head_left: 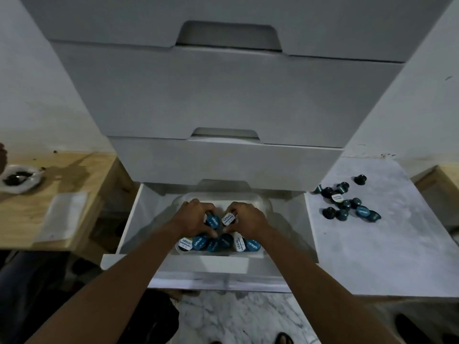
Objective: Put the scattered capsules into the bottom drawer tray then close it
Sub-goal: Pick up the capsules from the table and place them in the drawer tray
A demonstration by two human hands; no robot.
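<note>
Down in the open bottom drawer, a clear tray already carries a front row of capsules standing foil-lid up, packed side by side, probably so more will fit. Behind that row, the left hand pinches a blue-lidded capsule and the right hand pinches a white-lidded capsule, fingers curled round each so it can be set upright. Both arms reach in over the drawer front, which stands pulled well out to give access. Off to the right, a cluster of loose capsules lies on the white surface, so the drawer is likely not ready to close.
</note>
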